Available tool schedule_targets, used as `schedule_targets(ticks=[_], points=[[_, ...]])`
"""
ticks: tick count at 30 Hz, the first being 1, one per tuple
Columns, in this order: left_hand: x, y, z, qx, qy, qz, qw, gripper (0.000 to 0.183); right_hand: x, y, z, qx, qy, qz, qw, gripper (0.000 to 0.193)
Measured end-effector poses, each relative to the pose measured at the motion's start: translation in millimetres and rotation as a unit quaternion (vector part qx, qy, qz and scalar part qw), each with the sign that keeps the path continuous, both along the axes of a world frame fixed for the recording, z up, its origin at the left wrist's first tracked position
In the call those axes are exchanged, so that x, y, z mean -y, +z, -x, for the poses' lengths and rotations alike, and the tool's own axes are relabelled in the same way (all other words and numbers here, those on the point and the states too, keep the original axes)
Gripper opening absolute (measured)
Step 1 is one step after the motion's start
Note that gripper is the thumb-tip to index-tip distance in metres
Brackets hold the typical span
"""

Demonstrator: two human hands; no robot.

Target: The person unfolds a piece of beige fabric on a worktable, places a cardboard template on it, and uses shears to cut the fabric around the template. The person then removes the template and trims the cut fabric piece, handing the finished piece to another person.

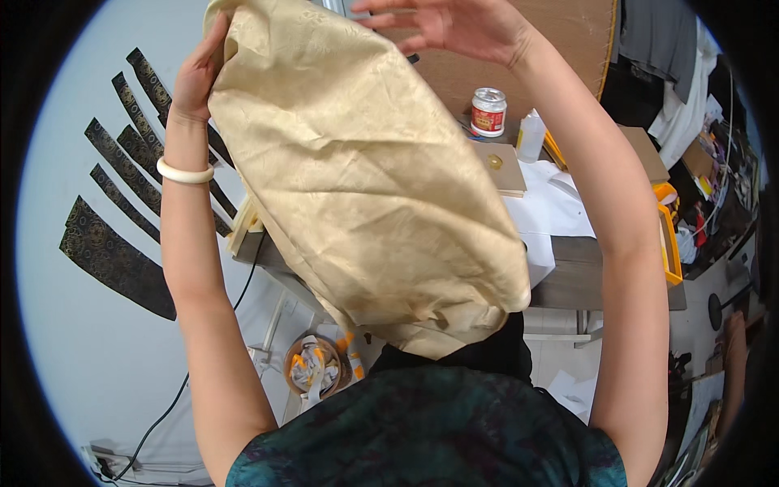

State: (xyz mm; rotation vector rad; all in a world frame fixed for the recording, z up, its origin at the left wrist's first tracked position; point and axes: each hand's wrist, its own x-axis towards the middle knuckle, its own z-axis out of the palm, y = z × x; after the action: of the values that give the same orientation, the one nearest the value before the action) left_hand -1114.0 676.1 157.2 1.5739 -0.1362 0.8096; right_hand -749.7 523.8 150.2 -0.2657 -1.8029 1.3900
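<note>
A large piece of pale gold cloth (365, 170) with a faint woven pattern hangs in creases before me. My left hand (200, 75), raised at the upper left, grips the cloth's top corner; its fingertips are partly hidden by the folds. Near the cloth's upper right edge is my right hand (458, 28), its fingers stretched and apart, with nothing in them. Downward the cloth reaches to just above my lap and covers much of the table (576, 280) behind it.
On the table stand a red-labelled jar (488, 114) and a translucent bottle (531, 136), beside a brown board (507, 174) and white paper (568, 207). A yellow-edged box (670, 243) sits at right. Below left is a scrap-filled bin (316, 367). Dark curved strips (118, 260) line the left wall.
</note>
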Motion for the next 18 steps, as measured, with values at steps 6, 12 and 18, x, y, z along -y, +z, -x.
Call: schedule_targets(ticks=[6, 12, 18], points=[[28, 28, -46, -0.127, 0.118, -0.144, 0.974, 0.053, 4, 6, 57, 0.127, -0.095, -0.102, 0.982, 0.050], [75, 56, -33, -0.130, 0.209, -0.179, 0.953, 0.048, 51, -40, 58, 0.231, -0.116, 0.008, 0.966, 0.046], [77, 61, -7, -0.042, 0.272, -0.106, 0.955, 0.045, 84, -53, 9, 0.452, -0.186, 0.024, 0.872, 0.042]])
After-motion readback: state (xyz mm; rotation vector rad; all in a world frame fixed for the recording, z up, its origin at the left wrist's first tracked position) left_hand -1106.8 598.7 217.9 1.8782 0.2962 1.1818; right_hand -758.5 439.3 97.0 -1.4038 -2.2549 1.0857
